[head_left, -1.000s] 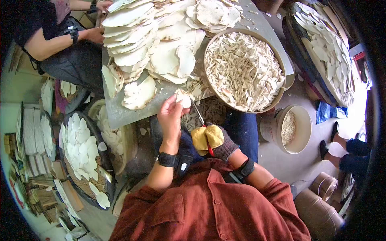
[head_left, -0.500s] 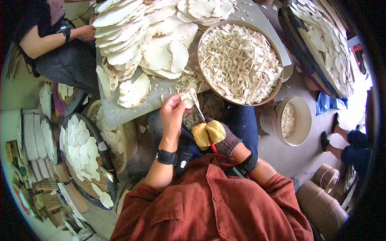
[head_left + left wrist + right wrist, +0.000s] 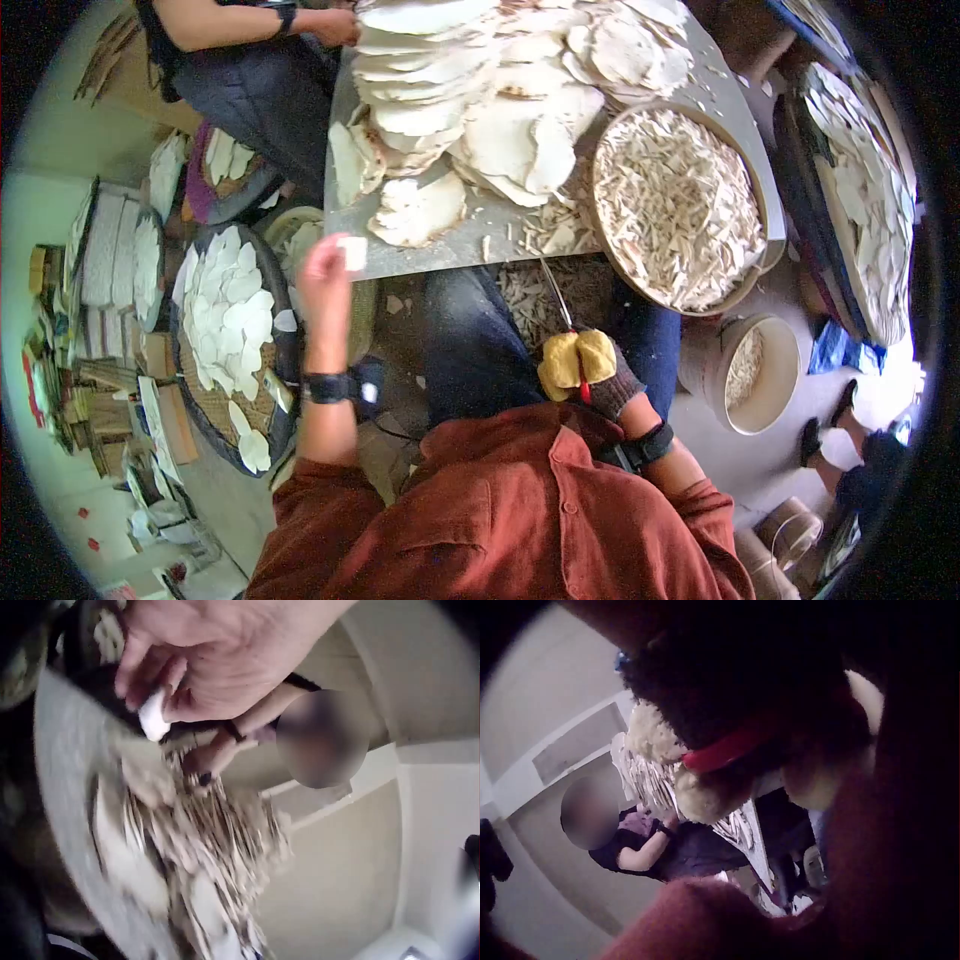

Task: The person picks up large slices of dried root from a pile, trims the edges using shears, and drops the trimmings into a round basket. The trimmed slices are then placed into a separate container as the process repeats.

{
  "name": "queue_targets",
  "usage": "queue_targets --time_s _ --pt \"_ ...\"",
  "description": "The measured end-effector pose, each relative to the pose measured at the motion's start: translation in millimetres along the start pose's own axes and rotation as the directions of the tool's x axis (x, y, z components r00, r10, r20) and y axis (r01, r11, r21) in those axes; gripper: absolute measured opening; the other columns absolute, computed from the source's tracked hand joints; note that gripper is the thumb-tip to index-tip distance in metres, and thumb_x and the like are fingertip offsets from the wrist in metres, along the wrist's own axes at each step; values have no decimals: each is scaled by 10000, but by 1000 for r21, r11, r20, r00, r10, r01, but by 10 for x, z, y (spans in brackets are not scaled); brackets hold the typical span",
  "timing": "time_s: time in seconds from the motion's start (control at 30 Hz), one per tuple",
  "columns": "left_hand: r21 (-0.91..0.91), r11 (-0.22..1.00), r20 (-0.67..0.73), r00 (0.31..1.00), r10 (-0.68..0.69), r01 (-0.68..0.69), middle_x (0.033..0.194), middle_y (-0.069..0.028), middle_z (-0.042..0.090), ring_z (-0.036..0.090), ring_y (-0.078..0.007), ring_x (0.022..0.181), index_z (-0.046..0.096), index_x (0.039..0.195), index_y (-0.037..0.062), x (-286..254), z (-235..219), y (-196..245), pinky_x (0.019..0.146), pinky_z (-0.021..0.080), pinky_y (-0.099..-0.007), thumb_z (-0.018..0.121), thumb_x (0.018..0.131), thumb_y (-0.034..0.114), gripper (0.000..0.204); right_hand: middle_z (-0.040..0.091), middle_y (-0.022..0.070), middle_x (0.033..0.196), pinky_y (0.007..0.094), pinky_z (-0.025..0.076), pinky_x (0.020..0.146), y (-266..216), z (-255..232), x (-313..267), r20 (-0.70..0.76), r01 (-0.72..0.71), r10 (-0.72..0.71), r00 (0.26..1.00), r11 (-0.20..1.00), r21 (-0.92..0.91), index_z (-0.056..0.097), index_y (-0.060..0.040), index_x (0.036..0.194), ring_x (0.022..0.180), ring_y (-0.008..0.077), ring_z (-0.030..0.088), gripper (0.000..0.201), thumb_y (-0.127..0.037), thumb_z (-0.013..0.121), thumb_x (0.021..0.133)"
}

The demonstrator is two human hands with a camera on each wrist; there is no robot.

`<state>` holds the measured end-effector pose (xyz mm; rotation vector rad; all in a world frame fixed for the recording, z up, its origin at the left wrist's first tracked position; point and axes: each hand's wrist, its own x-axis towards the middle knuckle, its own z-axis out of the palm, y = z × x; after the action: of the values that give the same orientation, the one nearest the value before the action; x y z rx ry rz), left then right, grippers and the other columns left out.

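My bare left hand [image 3: 325, 285] is out at the table's front left corner. It pinches a small white slice [image 3: 352, 253] between thumb and fingers; the left wrist view shows the same slice [image 3: 156, 716] at the fingertips. In a grey knit glove with lumpy yellow fingers, my right hand [image 3: 590, 362] grips red-handled scissors [image 3: 557, 292] over my lap, their blades pointing towards the table. Part of the red handle [image 3: 727, 750] shows between the glove's fingers in the right wrist view. Large pale slices [image 3: 530, 140] lie overlapped on the grey table [image 3: 385, 262].
A round tray [image 3: 598, 215] full of pale chips sits at the table's right. Below it stands a white bucket [image 3: 785, 400] with more chips. Slices cover a dark-rimmed basket [image 3: 285, 400] at left. Another person's arm [image 3: 225, 25] reaches to the table's far left.
My left hand has moved left, away from the scissors, carrying the small slice. The right hand still grips the scissors over my lap. The head view has shifted.
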<state>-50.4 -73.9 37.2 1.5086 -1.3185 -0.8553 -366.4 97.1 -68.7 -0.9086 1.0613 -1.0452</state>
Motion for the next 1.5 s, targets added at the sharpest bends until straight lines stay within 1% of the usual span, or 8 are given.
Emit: queue_targets --time_s 0.1,0.27,0.37,0.7,0.8,0.97,1.4,1.5 --pt "772 585 -68 883 465 -248 955 -125 616 605 -214 849 604 996 28 334 -621 15 737 474 -292 613 775 87 228 605 103 784 348 473 654 417 -110 16 97 -13 30 995 985 -169 589 -41 815 744 231 587 111 -130 531 784" --pt "543 826 147 986 79 -147 894 -105 643 616 -181 771 643 938 38 313 146 416 704 472 -268 615 789 176 205 614 99 841 345 491 683 176 64 68 142 -60 67 988 997 -53 591 -6 849 761 212 588 163 -152 536 804" --pt "670 658 215 939 270 -343 899 -131 612 568 -289 867 615 897 45 506 575 30 769 452 -378 669 707 233 273 603 94 850 345 487 706 -62 172 50 254 -303 196 947 805 510 575 -11 864 767 214 574 209 -203 507 817" --pt "584 646 94 831 548 -492 848 -119 607 578 -289 810 628 904 63 444 538 -56 718 461 -355 623 731 126 184 604 116 920 367 503 730 3 55 -19 296 -408 280 913 611 679 547 6 964 813 241 601 193 -118 511 821" --pt "331 867 -94 902 422 -371 837 -102 627 602 -183 689 614 935 24 394 463 -45 603 472 -253 540 827 72 139 607 66 767 307 481 628 346 -79 10 80 -98 97 992 995 8 587 -47 839 719 204 592 110 -136 585 775" --pt "-148 986 -89 994 67 -80 766 -48 596 536 -72 645 587 955 -6 460 488 -383 532 443 -199 536 861 83 139 592 82 726 323 460 594 486 -104 15 35 -131 128 991 987 89 593 -62 781 684 230 577 83 -140 604 756" --pt "671 653 133 923 360 -351 833 -127 586 571 -291 768 575 921 28 340 654 -59 706 451 -351 657 646 61 289 593 112 723 331 470 622 192 21 -66 -1 -85 85 996 994 65 604 -72 772 700 264 576 94 -162 575 770" --pt "440 820 108 928 357 -367 816 -118 585 568 -299 787 564 869 41 349 658 -134 721 447 -352 642 648 44 234 594 116 737 330 475 633 365 -24 -51 25 36 -32 999 987 -156 603 -80 784 704 292 572 113 -187 573 768"
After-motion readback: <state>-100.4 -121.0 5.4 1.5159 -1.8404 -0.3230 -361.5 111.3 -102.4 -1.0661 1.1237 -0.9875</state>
